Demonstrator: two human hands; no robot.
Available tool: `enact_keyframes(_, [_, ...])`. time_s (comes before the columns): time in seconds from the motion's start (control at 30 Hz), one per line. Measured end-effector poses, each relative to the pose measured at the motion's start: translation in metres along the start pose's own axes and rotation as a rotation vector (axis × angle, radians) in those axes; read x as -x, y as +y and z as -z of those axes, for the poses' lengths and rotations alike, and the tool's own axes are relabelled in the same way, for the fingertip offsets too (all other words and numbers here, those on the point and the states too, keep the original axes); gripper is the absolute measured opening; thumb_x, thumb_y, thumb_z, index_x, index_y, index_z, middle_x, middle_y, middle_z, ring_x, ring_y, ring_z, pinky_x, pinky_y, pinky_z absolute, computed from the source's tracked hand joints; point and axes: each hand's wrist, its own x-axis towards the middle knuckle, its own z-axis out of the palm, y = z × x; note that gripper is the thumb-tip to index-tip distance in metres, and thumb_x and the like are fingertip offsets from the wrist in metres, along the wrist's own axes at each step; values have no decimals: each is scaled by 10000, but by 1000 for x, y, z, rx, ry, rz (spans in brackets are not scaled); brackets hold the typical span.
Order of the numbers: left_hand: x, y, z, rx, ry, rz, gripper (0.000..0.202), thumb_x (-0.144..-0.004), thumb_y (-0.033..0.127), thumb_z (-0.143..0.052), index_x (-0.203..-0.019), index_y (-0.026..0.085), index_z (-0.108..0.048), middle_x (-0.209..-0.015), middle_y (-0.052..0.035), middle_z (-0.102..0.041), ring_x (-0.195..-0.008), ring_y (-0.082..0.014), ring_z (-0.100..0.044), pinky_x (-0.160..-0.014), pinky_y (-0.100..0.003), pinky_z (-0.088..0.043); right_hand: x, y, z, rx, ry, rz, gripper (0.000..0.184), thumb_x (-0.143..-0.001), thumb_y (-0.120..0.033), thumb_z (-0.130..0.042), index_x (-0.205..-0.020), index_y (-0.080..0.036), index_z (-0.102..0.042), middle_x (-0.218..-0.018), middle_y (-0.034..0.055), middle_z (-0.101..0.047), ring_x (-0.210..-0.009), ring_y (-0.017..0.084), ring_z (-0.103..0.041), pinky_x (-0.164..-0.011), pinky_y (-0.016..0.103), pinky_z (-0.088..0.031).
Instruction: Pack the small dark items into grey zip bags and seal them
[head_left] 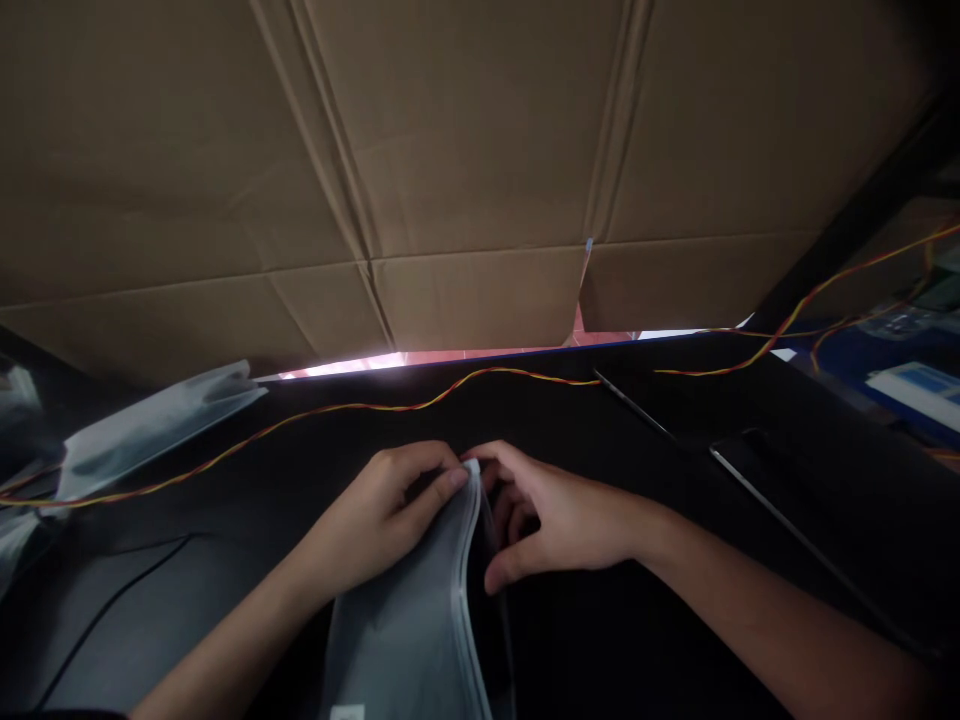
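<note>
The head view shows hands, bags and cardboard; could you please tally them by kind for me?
Hands: 2, the left hand and the right hand
Bags: 2 clear enough to count, the zip bag and the pale bag; the plastic at the left edge is too unclear
Cardboard: 1 creased sheet
Total: 5

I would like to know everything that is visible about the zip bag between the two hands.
The bag looks like thin, greyish, see-through plastic. A curving ridged strip runs along its right side, with a whitish piece, perhaps a slider, at the far end. A small white label shows at the bottom edge of the picture, where the bag is cut off. The left hand pinches its far end; the right hand is beside the strip, thumb and fingers apart.
</note>
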Motion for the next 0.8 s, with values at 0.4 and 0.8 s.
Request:
enact_keyframes(0.4, [1, 1, 2, 94, 339, 19, 349, -1074, 466, -609, -848, 216, -699, -741, 29, -678, -683, -141, -600, -643, -243, -473, 10, -17, -9, -51, -118, -171, 1103, -770, -375, -961, -1635, -382, -277, -1241, 36, -693, -696, 125, -690, -504, 214, -532])
enact_keyframes(0.8, [-3, -8, 1, 107, 366, 64, 394, -1056, 524, -617, -840, 203, -686, -723, 22, -638, -677, -144, -566, -606, -237, -443, 12, -19, -8, 438, 168, 217, 551, -838, -477, -916, -1305, -338, -659, -1680, 55, -369, -1448, 285, -517, -1164, 468, -511])
